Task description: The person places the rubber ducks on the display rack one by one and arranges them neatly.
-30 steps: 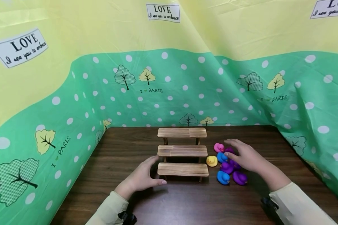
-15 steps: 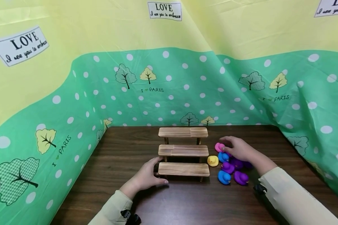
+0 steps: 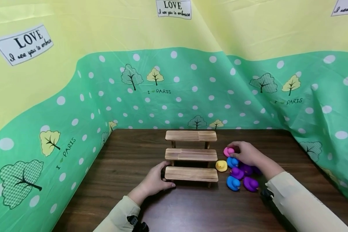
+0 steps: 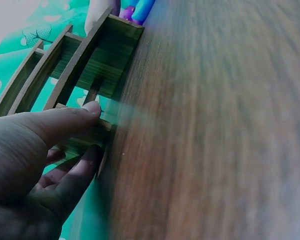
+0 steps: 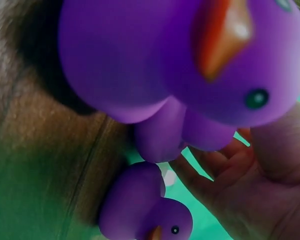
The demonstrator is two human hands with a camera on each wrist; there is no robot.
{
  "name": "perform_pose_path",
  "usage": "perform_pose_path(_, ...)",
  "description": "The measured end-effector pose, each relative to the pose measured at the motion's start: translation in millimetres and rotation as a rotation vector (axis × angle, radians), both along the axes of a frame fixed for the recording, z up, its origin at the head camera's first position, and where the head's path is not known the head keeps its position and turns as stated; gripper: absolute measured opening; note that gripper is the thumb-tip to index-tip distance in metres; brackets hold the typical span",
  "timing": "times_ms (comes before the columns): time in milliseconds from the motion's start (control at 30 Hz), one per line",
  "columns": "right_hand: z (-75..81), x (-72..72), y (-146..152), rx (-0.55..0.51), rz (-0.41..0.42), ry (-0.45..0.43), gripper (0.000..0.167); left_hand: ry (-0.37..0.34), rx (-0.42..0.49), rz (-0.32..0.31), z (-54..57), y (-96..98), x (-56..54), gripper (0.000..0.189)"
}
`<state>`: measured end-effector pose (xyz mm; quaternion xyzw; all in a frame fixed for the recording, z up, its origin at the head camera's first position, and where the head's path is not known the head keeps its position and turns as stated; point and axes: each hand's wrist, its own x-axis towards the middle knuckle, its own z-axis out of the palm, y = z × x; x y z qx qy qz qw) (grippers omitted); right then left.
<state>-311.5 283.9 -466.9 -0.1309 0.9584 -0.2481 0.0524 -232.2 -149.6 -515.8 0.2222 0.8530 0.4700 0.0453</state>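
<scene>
On the yellow-and-green printed fabric backdrop point(image 3: 181, 103), a white rectangular label point(image 3: 174, 9) is displaying "LOVE / I see you to embrace"; a matching label at the left point(image 3: 24, 45) is repeating it, and the frame edge is cutting off a third label point(image 3: 347, 7). Beneath printed trees, black lettering point(image 3: 159, 91) is spelling "I PARIS" around a small green heart. On the dark-brown wood-grain table point(image 3: 130, 158), a three-tier striped wooden stand point(image 3: 191, 174) is occupying the centre. The left hand point(image 3: 154, 181) is gripping its lowest tier at the left end, thumb in front, fingers behind. Right of the stand, the right hand point(image 3: 247, 154) is pinching a small pink rubbery duck point(image 3: 227, 151) between thumb and fingers. A yellow rubbery duck point(image 3: 221, 166) is sitting just beside the stand; two blue rubbery ducks point(image 3: 233, 183) and several purple rubbery ducks point(image 3: 237, 173) are crowding near the right hand. In the right wrist view, a large purple form is filling the foreground and hiding the pinch. Cream sleeves point(image 3: 303, 196) are covering both forearms.
</scene>
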Motion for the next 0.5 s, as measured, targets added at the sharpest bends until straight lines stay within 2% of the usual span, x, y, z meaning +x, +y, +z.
perform_pose_path(367,1.7,-1.9,-0.3,0.004,-0.011,0.008,0.033,-0.033,-0.022,0.015,-1.0,-1.8,0.5,0.084)
perform_pose_path(500,4.9,-0.8,-1.3,-0.028,-0.047,0.058,0.033,-0.023,-0.027,0.025,-1.5,-1.4,0.5,0.085)
